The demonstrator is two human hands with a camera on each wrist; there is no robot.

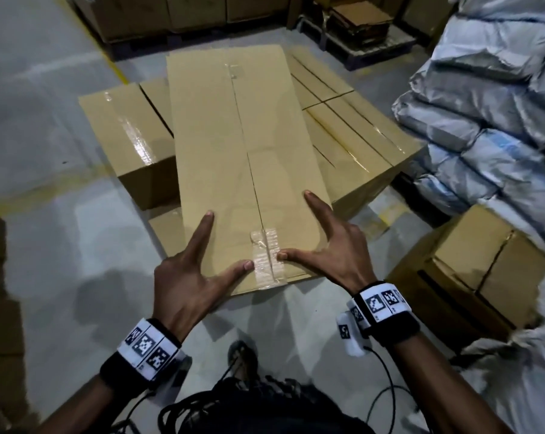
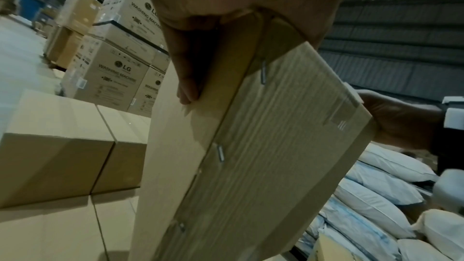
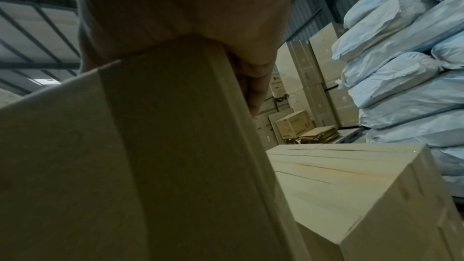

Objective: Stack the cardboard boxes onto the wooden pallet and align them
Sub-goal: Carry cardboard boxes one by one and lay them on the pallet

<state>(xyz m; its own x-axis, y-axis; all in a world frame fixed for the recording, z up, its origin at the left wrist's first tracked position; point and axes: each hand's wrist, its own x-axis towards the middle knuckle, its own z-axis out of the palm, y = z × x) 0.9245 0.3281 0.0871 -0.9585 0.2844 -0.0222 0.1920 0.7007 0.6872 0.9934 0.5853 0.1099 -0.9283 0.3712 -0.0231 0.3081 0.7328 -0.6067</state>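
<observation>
A long flat cardboard box [image 1: 233,145] lies tilted over the lower cardboard boxes, its near end in the air. My left hand [image 1: 189,274] grips its near left corner, thumb and forefinger spread on top and the other fingers [image 2: 187,82] down the side. At the near right corner my right hand [image 1: 330,252] grips the same way, its fingers [image 3: 253,88] along the right side. Taped boxes stand beneath on the left [image 1: 124,130] and right [image 1: 352,133]. The pallet is hidden under them.
Grey-blue sacks [image 1: 490,104] are piled on the right, with a loose cardboard box [image 1: 484,264] in front of them. More cartons [image 1: 186,14] and flattened cardboard [image 1: 358,20] stand at the back. Washing-machine cartons [image 2: 118,78] rise at far left. A yellow line [image 1: 116,65] marks the grey floor.
</observation>
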